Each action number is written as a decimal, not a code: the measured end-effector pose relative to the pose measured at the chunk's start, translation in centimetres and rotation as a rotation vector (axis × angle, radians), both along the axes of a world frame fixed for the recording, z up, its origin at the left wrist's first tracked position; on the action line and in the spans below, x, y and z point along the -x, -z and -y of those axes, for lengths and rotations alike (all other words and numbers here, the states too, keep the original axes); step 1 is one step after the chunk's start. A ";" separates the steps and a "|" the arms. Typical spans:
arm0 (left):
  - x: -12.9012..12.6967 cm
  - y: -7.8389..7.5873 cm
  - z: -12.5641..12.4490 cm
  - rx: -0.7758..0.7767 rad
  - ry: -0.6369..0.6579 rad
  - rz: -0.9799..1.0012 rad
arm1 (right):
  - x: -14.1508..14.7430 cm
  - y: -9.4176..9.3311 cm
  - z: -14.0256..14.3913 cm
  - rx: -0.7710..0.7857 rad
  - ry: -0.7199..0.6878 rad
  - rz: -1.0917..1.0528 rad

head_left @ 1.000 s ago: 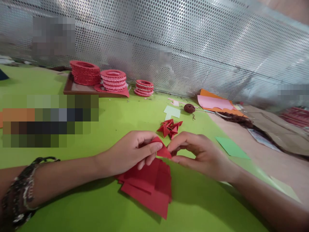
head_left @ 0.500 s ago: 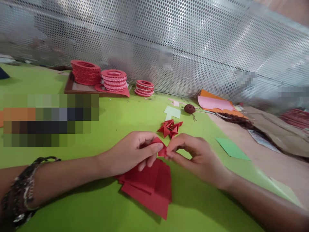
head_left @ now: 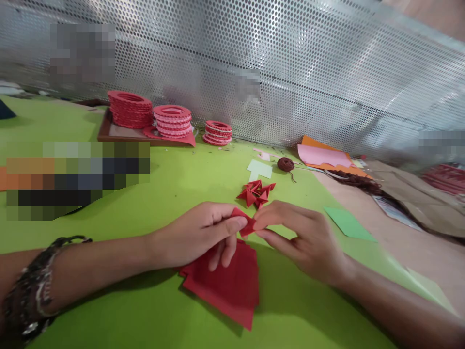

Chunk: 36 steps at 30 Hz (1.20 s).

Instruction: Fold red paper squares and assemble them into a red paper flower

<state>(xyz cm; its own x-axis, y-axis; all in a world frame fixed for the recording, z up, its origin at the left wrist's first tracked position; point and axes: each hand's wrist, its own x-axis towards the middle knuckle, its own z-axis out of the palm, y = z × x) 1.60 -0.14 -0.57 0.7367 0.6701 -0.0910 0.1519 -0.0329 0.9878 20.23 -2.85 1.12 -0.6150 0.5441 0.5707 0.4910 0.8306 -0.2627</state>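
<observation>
Landmark: one red paper pile is lying on the green tabletop, its sheets overlapping too closely for counting.
Held piece: one folded red paper is showing just beyond the pile's far edge, between two hands.
Left hand: the left hand is pinching that paper between thumb and fingers, its lower fingers hanging over the pile.
Right hand: the right hand, right of the pile, is pinching the paper's right end with its fingertips.
Edges: the perforated metal panel is bounding the far side, well beyond the pile; a beige surface is bordering the green well to its right.
Room: bare green is stretching on the pile's near side, with forearms flanking it.
Beyond the pile: one cluster of folded red pieces, one brown yarn ball and, farther left, three ring stacks are sitting.
Right of the pile: one bright green sheet is lying.
</observation>
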 end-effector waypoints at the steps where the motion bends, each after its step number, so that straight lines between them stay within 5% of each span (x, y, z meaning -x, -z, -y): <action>1: 0.0 0.1 0.0 -0.009 0.012 0.004 | 0.2 0.1 0.0 0.081 0.042 -0.048; 7: 0.0 0.2 0.1 -0.157 0.082 -0.056 | 1.0 0.8 0.2 0.353 0.170 -0.235; 17: -0.3 0.4 0.6 -0.342 0.013 -0.083 | 1.1 0.8 0.4 0.169 0.168 -0.219; 25: -0.3 0.1 0.4 -0.316 -0.016 -0.086 | 1.3 0.6 0.3 0.367 0.130 -0.326; 32: -0.2 0.0 0.6 -0.340 0.069 -0.084 | 1.3 0.4 0.4 0.146 0.257 -0.148; 36: -0.3 0.1 0.5 -0.365 0.044 -0.110 | 1.1 0.5 0.4 0.180 0.226 -0.140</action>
